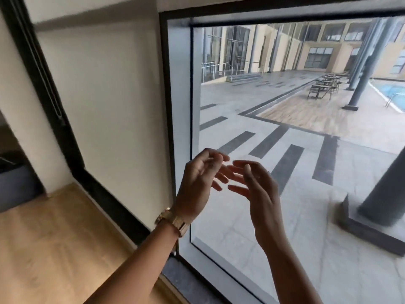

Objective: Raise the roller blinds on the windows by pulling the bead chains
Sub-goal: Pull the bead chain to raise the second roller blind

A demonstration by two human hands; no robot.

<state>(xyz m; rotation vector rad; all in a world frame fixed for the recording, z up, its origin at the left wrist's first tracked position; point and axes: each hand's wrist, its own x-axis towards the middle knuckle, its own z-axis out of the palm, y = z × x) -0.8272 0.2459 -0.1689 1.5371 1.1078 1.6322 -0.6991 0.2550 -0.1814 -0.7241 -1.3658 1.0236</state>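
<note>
My left hand [197,181], with a gold watch on the wrist, and my right hand [256,187], with a ring, are raised close together in front of the right window [306,150]. Both have their fingers spread and loosely curled, and I see nothing in either. The right window's glass is uncovered; a dark bar [285,20] runs across its top. Over the left window a cream roller blind [105,102] hangs fully down. A thin bead chain [53,99] hangs along the dark frame left of that blind, far from both hands.
A black upright frame [169,128] separates the two windows. A dark stone sill [182,279] runs below them. Wooden floor [54,249] lies at the lower left, with dark furniture [15,178] at the left edge. A paved courtyard lies outside.
</note>
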